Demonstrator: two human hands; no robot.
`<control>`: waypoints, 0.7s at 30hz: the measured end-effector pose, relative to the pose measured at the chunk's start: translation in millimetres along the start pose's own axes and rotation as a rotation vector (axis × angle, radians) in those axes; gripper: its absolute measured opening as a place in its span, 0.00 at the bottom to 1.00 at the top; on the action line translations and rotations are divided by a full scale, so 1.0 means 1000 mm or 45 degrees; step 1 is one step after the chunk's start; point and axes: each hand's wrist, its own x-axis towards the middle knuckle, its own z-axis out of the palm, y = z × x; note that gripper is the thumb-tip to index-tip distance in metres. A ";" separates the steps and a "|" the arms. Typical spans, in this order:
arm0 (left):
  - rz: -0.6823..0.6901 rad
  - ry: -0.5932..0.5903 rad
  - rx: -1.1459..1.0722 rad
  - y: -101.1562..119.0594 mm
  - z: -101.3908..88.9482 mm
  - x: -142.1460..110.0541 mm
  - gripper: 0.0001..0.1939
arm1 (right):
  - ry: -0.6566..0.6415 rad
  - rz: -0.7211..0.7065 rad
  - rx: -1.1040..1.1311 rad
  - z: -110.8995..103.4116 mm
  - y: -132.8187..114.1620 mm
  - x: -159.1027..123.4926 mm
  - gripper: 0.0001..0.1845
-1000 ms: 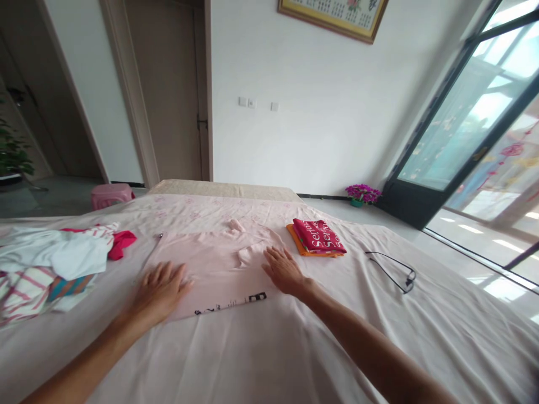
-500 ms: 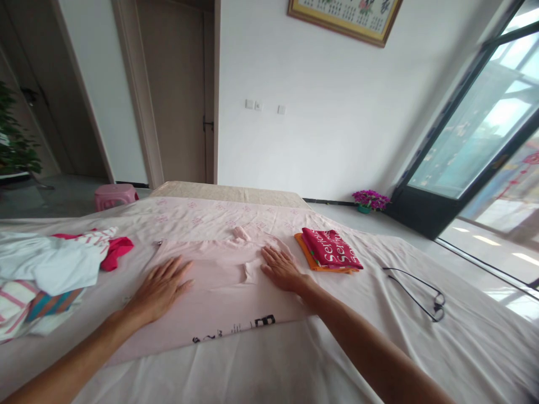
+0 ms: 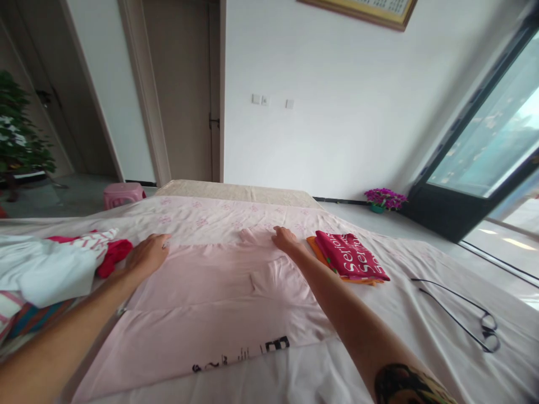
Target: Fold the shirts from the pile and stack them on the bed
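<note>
A pink T-shirt (image 3: 202, 286) is lying spread on the floral sheet (image 3: 219, 221), with the left hand (image 3: 149, 255) and right hand (image 3: 286, 238) bending at its far edge; I cannot tell whether either grip is closing on fabric. The loose material is risking bunching or skewing, should the hands pull unevenly.

Before you stands one white wall (image 3: 328, 123), bearing three small pale wall plates (image 3: 289, 104) and a gold-framed picture (image 3: 357, 8) cut off at the top; to your left, two brown doors (image 3: 183, 90), one leafy plant (image 3: 21, 129) and one pink stool (image 3: 124, 194). To your right, you have dark-framed glazing (image 3: 484, 134) admitting daylight, pale floor (image 3: 346, 209), and purple flowers (image 3: 385, 197) in a green pot (image 3: 377, 209).
</note>
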 end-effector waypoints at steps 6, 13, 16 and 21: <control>-0.057 -0.150 0.031 -0.003 0.013 0.010 0.28 | -0.007 0.056 0.083 0.016 -0.008 0.024 0.22; 0.018 -0.153 -0.029 0.011 -0.031 -0.019 0.19 | 0.033 -0.045 0.344 -0.018 -0.005 -0.002 0.13; 0.181 -0.009 -0.018 0.007 -0.057 -0.052 0.15 | 0.186 -0.213 0.612 -0.039 0.011 -0.044 0.13; 0.299 0.014 -0.011 -0.009 -0.059 -0.120 0.09 | 0.204 -0.517 0.860 -0.033 0.053 -0.133 0.07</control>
